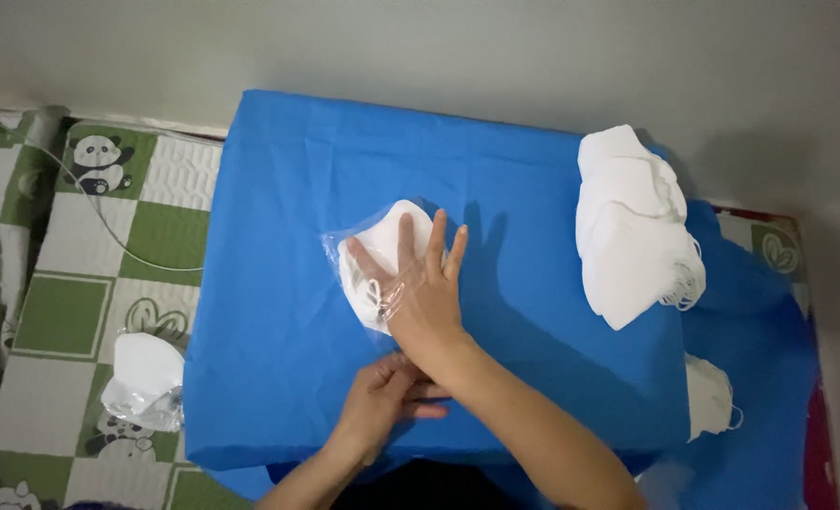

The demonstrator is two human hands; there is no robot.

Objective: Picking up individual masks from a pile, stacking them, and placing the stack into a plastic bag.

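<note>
White folded face mask (382,260) inside a clear plastic bag (344,247), lying mid-tabletop on the blue cloth (288,170). Mask is curved, rounded edge up and away from the person, ear loops bunched at its lower left. Long axis runs roughly near-to-far, tilted a bit to the right. Bag is glossy and wrinkled, no label readable.

Right hand (426,293) lies flat, fingers spread, palm pressing the bag and mask down; grips nothing. Left hand (387,395) sits at the near edge of the cloth just below the right wrist, fingers curled; what it pinches, cannot tell.

Stack of bare white masks (632,227) on the right of the cloth, well apart. One more white mask (712,397) lower right. Bagged masks (144,378) on the green-and-white panda mat (89,283), left.
</note>
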